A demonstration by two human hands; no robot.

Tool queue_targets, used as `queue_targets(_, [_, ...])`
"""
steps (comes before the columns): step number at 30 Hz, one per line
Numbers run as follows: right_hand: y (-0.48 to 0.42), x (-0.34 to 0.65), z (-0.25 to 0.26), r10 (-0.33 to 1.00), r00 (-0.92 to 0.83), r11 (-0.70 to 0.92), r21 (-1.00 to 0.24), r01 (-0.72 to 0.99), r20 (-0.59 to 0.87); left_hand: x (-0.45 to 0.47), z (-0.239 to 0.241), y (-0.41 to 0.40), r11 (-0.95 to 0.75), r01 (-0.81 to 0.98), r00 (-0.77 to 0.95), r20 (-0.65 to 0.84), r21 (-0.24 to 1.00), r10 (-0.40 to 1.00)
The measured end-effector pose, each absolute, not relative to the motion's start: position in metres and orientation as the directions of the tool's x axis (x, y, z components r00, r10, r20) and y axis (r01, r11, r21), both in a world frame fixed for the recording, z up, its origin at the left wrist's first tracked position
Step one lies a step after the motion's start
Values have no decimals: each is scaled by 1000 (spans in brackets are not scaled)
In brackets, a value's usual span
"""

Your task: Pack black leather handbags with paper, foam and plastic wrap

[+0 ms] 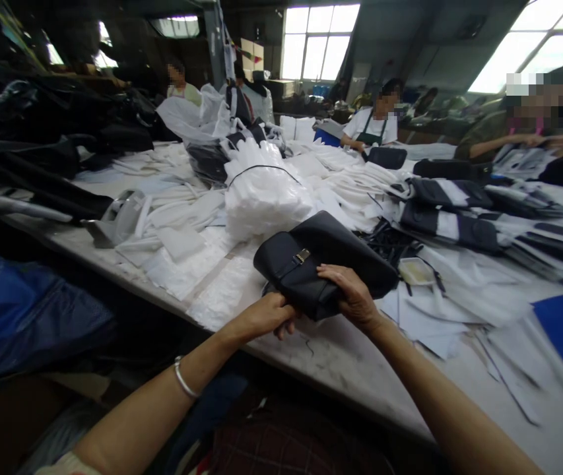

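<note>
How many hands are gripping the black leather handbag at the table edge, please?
2. The left hand grips the black leather handbag at its near end; the right hand grips it from above, near the metal clasp. None seem hidden.

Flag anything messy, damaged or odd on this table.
No damage shows on the bag, gripped by the left hand and right hand. White sheets lie strewn in loose heaps, and a dark thread lies loose on the table.
</note>
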State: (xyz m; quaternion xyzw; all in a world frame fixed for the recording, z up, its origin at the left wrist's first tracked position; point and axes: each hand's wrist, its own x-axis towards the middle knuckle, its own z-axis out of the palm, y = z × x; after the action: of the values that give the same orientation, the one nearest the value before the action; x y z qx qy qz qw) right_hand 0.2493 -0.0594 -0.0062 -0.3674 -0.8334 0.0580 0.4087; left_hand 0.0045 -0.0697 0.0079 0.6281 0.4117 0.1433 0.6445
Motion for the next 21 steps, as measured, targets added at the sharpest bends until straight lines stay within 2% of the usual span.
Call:
queue_targets(3, [-69,250,-5,646,-416,725,-344,597,640,0,14,-72,92,307,716,-293,947,634])
queue_targets(5, [-74,251,-7,654,-421,717,-336,610,629,-4,14,-71,-27,367,762,-284,930,582])
queue_targets(7, [-75,251,-9,689,-392,689,-384,615,609,-8,11,-71,-190,486,736,-283,853,615])
queue_targets(9, [-74,252,-9,741,-322,638,-466,614,590,-11,8,-76,-321,630,641,-240,708,729])
queue_targets(10, [-72,253,-7,765,-281,608,-507,611,579,-11,7,-80,-375,686,591,-176,624,787])
queue_targets(12, [-69,256,-2,797,-215,565,-570,597,565,-11,5,-89,-499,734,539,52,460,841])
queue_targets(14, [-64,261,3,826,-176,529,-627,572,536,-11,5,-93,-648,704,553,349,289,757])
queue_targets(16, [-59,266,10,864,-129,473,-698,538,486,-11,6,-89,-723,678,544,570,134,616])
queue_targets(18, [-52,270,22,891,-68,420,-762,493,448,-12,12,-77,-719,691,491,684,70,539])
queue_targets(21, [-40,276,59,899,-11,398,-808,434,437,-12,31,-54,-719,684,424,734,124,531])
